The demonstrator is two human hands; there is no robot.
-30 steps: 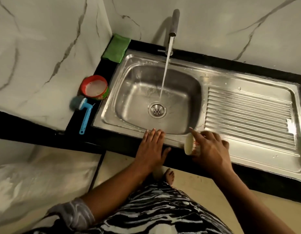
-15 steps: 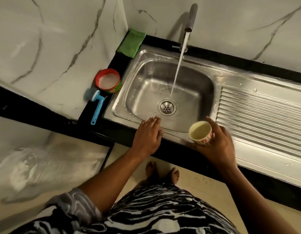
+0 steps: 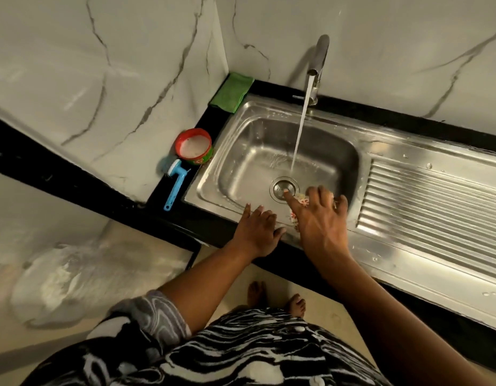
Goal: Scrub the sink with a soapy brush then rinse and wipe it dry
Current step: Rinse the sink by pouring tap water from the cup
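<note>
The right hand [image 3: 319, 218] has just carried the small flowered cup [image 3: 301, 201] off the front rim and out over the basin of the sink [image 3: 269, 110]. It grips the cup under its palm, forefinger stretched to the drain [image 3: 284, 188], with the tap's running water [image 3: 299, 129] falling just beyond its fingertips. The left hand [image 3: 258, 229] stays flat on the rim, fingers straight, holding nothing. Well to that hand's left the brush [image 3: 176, 185] lies on the tabletop [image 3: 169, 213]. Scrubbing looks finished and rinsing under way; the green cloth [image 3: 232, 91] waits.
</note>
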